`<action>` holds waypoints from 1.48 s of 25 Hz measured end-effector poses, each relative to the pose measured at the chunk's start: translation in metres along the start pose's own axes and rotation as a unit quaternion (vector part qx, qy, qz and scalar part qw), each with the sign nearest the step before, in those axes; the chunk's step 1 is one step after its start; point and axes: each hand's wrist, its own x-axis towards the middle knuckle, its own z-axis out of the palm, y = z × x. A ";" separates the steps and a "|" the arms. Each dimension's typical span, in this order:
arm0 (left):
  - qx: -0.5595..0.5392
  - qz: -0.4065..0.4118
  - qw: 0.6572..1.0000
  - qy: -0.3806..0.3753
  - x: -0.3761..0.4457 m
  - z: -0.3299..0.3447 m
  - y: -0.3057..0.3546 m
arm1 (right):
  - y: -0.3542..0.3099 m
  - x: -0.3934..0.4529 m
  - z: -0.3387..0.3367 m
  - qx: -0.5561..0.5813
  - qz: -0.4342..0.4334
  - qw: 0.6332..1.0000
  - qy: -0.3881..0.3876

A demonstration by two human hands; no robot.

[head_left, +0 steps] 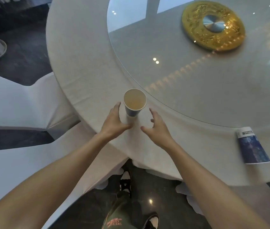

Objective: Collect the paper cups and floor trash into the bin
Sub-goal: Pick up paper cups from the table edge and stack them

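Tablecloth (pixel 84 66): open hands (pixel 114 123) flanking upright cup (pixel 134 103)

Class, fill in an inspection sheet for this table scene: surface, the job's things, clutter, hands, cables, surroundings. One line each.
Surface: round table under a pale cloth, with a glass turntable and a gold centre disc.
Job's things: upright paper cup near the table edge, tan inside, whether liquid cannot be told; second paper cup upside down to the right; no bin in view.
Clutter: nothing seen.
Hands: left hand and right hand open, either side of the upright cup, not gripping it.
Cables: nothing seen.
Surroundings: white-covered chairs to the left, dark floor, no floor trash visible.
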 end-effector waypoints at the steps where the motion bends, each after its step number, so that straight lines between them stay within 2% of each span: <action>1: -0.034 0.024 0.999 0.013 0.005 -0.001 0.000 | -0.004 0.008 0.001 0.032 -0.012 0.999 0.011; 3: -0.075 0.062 0.995 0.023 0.012 -0.004 0.002 | -0.014 0.016 -0.001 0.091 -0.013 0.996 0.006; 7: -0.126 0.058 0.989 0.044 0.019 0.003 0.018 | -0.019 0.021 -0.009 0.188 -0.019 0.982 0.007; 10: -0.134 0.066 0.989 0.018 0.013 0.020 0.040 | -0.003 0.007 -0.033 0.198 -0.010 0.980 0.015; 16: -0.096 0.137 0.984 -0.055 -0.004 0.088 0.100 | 0.054 -0.045 -0.109 0.186 0.020 0.981 0.059; 18: -0.076 0.150 0.983 -0.072 -0.012 0.116 0.125 | 0.081 -0.064 -0.137 0.162 0.044 0.981 0.099; 22: -0.053 0.159 0.979 -0.117 -0.031 0.172 0.172 | 0.150 -0.095 -0.195 0.114 0.113 0.961 0.226; 25: -0.039 0.162 0.977 -0.132 -0.042 0.213 0.193 | 0.207 -0.108 -0.232 -0.015 0.169 0.935 0.312; 27: -0.029 0.159 0.977 -0.137 -0.048 0.237 0.202 | 0.240 -0.111 -0.248 -0.087 0.208 0.926 0.304; 31: -0.017 0.146 0.981 -0.126 -0.066 0.275 0.210 | 0.298 -0.106 -0.259 -0.135 0.248 0.931 0.231; 37: 0.018 0.124 0.986 -0.110 -0.091 0.293 0.207 | 0.338 -0.099 -0.272 -0.061 0.205 0.952 0.217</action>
